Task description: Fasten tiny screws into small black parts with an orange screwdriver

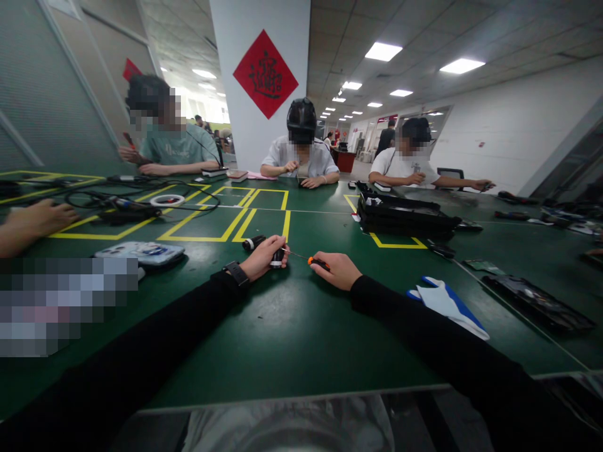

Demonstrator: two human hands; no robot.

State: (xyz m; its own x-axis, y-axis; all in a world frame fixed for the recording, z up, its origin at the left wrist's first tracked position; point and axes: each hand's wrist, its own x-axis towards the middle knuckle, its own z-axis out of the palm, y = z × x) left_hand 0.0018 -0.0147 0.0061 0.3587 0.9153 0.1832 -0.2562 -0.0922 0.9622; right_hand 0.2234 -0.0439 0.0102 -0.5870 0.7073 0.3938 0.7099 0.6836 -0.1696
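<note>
My left hand (266, 256) is closed round a small black cylindrical part with a white band (276, 263), low over the green table (264, 339). Right of it, my right hand (336, 270) grips a screwdriver (318, 263) with an orange and black handle. The thin shaft points left, toward the part in my left hand; whether its tip touches is too small to tell. Another black cylinder with a white band (253, 243) lies just beyond my left hand.
A stack of black casings (405, 213) stands at the back right. Blue-and-white gloves (450, 307) lie near my right forearm, an opened device (537, 301) farther right. At left are a phone-like case (141, 252), cables and another person's hand (40, 223). Several people sit opposite.
</note>
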